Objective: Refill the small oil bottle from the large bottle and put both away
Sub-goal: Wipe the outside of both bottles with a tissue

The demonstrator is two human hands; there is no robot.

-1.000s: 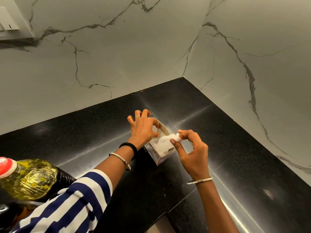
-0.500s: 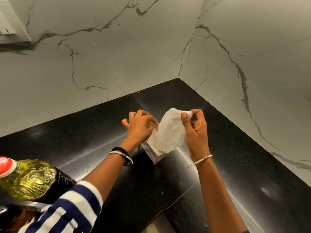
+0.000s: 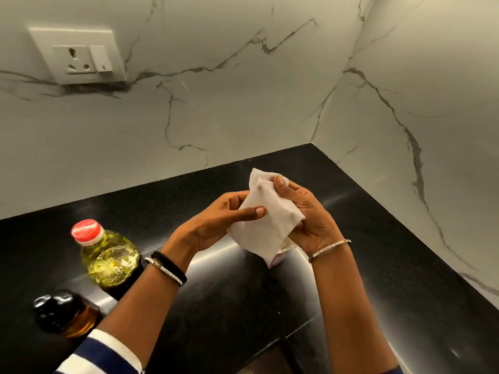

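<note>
Stood capped on the black countertop [image 3: 216, 306] at the left: large bottle [image 3: 109, 261], red lid on, yellow oil inside, upright. Just nearer and further left, the small oil bottle [image 3: 64, 313], dark cap, amber contents, also upright on the counter. Neither touched; neither put away. Held above the counter, well right of both: a white tissue [image 3: 266, 225], pinched between left hand [image 3: 216, 225] and right hand [image 3: 305, 220], thumbs pressed on the sheet, fingers curled behind it. Below the tissue, partly hidden, the corner of a tissue box [image 3: 280, 255]. Probably a wipe of oily fingers or bottles before storing. Risks from here: greasy skin slipping on the large bottle at pickup; the left forearm, close beside that bottle, knocking it over on the way back; a cap not fully tight, unclear from this angle, leaking if tipped.
</note>
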